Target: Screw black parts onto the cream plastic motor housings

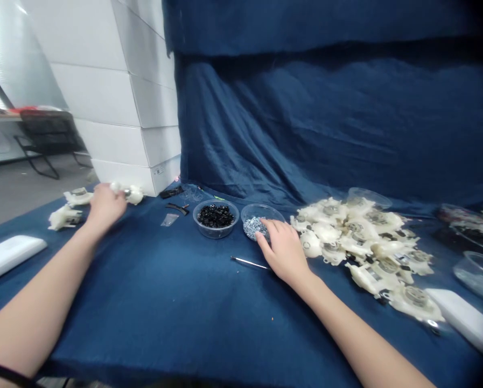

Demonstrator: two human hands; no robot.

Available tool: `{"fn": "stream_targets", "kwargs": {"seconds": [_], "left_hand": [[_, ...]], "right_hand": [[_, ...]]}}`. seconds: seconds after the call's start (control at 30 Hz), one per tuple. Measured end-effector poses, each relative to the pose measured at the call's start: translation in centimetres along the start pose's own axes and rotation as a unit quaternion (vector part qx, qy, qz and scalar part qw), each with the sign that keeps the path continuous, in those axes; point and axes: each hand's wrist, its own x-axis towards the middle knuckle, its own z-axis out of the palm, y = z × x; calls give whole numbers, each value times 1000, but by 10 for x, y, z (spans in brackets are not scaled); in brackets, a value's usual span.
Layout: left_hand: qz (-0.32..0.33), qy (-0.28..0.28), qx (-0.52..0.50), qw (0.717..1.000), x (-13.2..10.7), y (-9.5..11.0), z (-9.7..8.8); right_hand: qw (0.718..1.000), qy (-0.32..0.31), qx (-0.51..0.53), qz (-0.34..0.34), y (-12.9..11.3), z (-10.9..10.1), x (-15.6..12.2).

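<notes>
While our right hand [284,253] stays half open with the fingers a little spread, its fingertips [265,229] touch the small silver screws [250,229] inside a clear bowl [263,211]. It does not seem to hold anything yet. Our left hand [106,205] is curled closed and seems to grasp a white plastic part [134,195], with two more such parts [65,217] lying just beside it. On the right side there is a big heap [362,237] of these parts, so we judge that only a small share is set apart and most of them are left. Between our hands we see a bowl of black pieces [216,216], and a thin screwdriver [247,262] lies near the right hand on the blue cloth [144,323].
</notes>
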Motion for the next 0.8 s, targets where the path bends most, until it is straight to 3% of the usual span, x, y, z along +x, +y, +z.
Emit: {"fn": "stream_targets", "kwargs": {"seconds": [0.07,0.13,0.23,0.33,0.53,0.67,0.8], "left_hand": [[-18,-15,-102,995,-12,19,16],[-30,-64,-224,972,-32,37,33],[-40,-160,-383,909,-66,57,55],[-61,-232,-480,844,-90,63,65],[-118,-283,-569,763,-97,59,66],[-127,-307,-595,732,-99,63,63],[-132,-342,-601,711,-105,68,62]], "right_hand": [[1000,8,-11,16,-2,-3,2],[999,14,-24,24,-9,-7,7],[999,-12,-37,-9,-29,-7,24],[995,-78,-45,-48,-52,4,54],[976,-207,-44,-58,-70,29,114],[964,-249,-21,-87,-68,25,122],[966,-235,2,-107,-64,17,115]]}}
